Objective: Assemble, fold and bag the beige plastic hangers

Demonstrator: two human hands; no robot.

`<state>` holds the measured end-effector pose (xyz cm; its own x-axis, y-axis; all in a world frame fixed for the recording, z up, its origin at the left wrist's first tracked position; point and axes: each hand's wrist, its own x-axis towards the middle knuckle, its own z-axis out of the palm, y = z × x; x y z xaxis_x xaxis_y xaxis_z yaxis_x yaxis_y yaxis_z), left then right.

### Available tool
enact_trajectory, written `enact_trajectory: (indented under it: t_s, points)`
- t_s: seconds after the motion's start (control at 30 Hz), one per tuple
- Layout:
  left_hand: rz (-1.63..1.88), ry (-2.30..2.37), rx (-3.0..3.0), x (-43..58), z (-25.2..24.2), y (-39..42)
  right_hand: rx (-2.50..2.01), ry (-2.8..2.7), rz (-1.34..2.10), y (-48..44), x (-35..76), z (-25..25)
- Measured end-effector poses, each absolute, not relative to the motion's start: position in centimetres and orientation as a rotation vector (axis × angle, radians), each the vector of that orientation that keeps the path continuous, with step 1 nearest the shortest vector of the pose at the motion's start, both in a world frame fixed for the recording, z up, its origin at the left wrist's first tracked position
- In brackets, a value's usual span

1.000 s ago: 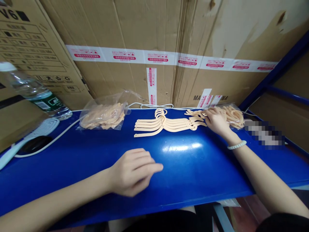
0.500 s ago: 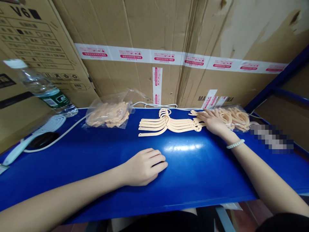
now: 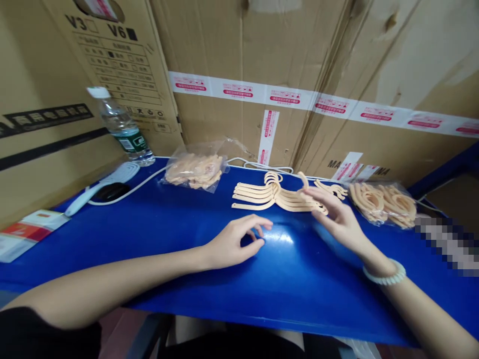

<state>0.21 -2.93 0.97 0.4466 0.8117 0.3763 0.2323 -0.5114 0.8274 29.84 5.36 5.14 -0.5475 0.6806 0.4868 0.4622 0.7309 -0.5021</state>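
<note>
The right hand (image 3: pixel 342 222) grasps a curved beige hanger piece (image 3: pixel 303 180) at its fingertips, just beside the right arms of a row of overlapping beige hanger parts (image 3: pixel 276 191) on the far middle of the blue table (image 3: pixel 209 294). The left hand (image 3: pixel 234 242), nearer, is released, thumb and fingers parted around nothing. Loose hanger parts (image 3: pixel 330 187) lie far right, beside 1 clear bag of parts (image 3: pixel 383 204); a 2nd bag (image 3: pixel 196 170) lies far left, near a water bottle (image 3: pixel 129 133).

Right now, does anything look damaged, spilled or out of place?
Nothing looks spilled. The upright cardboard looks damaged: a small torn spot and pale discoloured patch mark its upper right. Loose beige hangers lie jumbled, unlike the neatly overlapped hanger row beside them.
</note>
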Motion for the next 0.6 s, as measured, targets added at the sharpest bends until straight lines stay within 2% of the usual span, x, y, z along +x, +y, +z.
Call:
enact_trajectory:
  t_s: [0.13,0.27,0.4,0.6]
  points:
    - [1.008,0.950,1.509,0.6,0.9,-2.8,-0.658,-2.311,1.066,1.2,26.2,4.2]
    - [0.986,0.916,1.412,0.8,0.5,-2.7,-0.544,-2.421,1.173,-0.2,25.1,3.4]
    - [1.019,0.899,1.355,0.7,0.5,-2.3,-0.584,-2.548,0.886,0.4,25.4,3.5]
    - [1.199,0.930,1.226,-0.4,1.0,-1.2,-0.766,-2.606,-0.014,5.0,28.5,2.9]
